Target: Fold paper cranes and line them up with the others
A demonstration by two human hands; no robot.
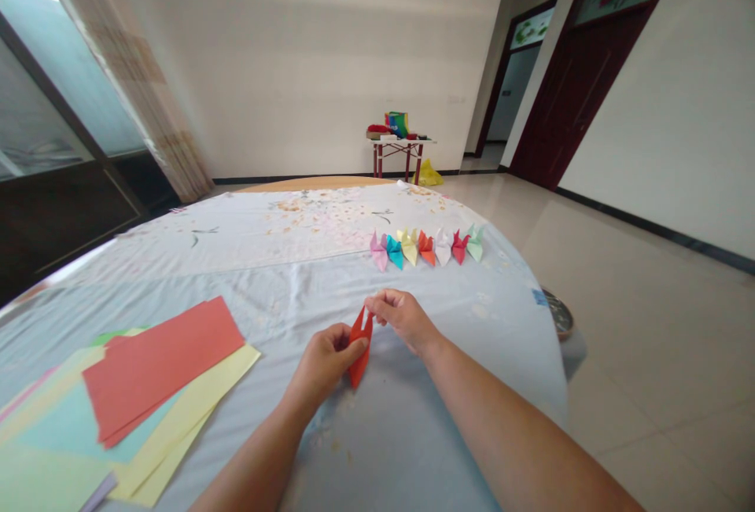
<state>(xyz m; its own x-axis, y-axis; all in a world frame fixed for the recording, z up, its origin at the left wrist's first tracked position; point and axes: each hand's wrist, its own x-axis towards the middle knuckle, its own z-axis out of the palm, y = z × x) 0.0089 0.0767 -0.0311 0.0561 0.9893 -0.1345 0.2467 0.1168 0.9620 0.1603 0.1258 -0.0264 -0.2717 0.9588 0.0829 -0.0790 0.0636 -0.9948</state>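
Observation:
A partly folded red-orange origami crane (359, 360) is held just above the cloth, its two narrow points facing away from me. My left hand (328, 358) is closed on its body, thumb across the front. With fingertips pinched together, my right hand (403, 318) grips the tip of the right-hand narrow point. Beyond my hands, a row of finished paper cranes (426, 248) in pink, blue, yellow, orange, white, red and pale green stands on the table.
Red paper sheets (165, 366) lie over yellow, blue and green sheets (53, 449) at the left. A pale floral cloth (283, 292) covers the round table. Past its right edge sits a round metal-rimmed container (559, 314). A small side table (401, 142) stands by the far wall.

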